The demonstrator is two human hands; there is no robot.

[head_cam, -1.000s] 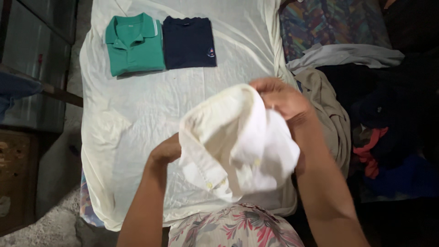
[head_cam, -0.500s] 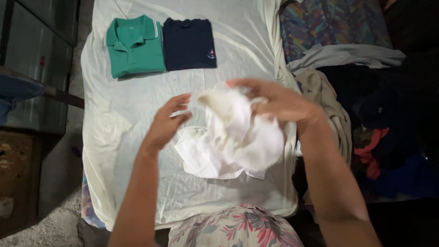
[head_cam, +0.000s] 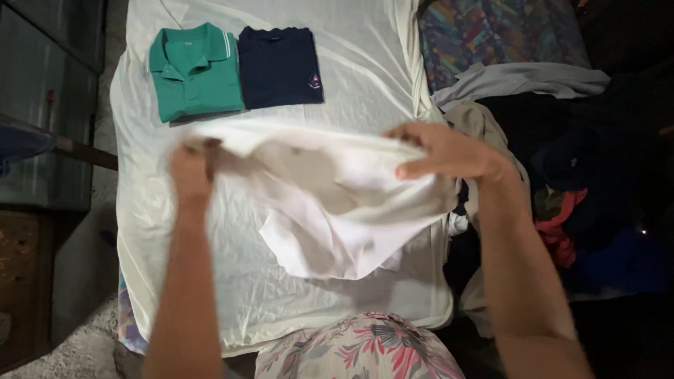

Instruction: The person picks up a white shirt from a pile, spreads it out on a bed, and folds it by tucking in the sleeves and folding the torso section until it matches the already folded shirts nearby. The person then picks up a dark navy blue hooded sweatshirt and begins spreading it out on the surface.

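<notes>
While we hold the white garment [head_cam: 330, 203] stretched out above the sheet-covered surface [head_cam: 140, 231], its long axis runs left-right between both hands. Left hand [head_cam: 191, 168] pinches one upper corner, fingers closed on the cloth; right hand [head_cam: 446, 151] grips the opposite edge, fingers clamped over the fold w/ thumb underneath. Rest of the fabric hangs below and toward us, lower part sagging onto the surface. Both hands sit about equally near it, at approx. the same height. Beyond lie a folded green polo [head_cam: 195, 71] and a navy shirt [head_cam: 279, 67], side by side; clothes pile [head_cam: 562, 182] to the right.
</notes>
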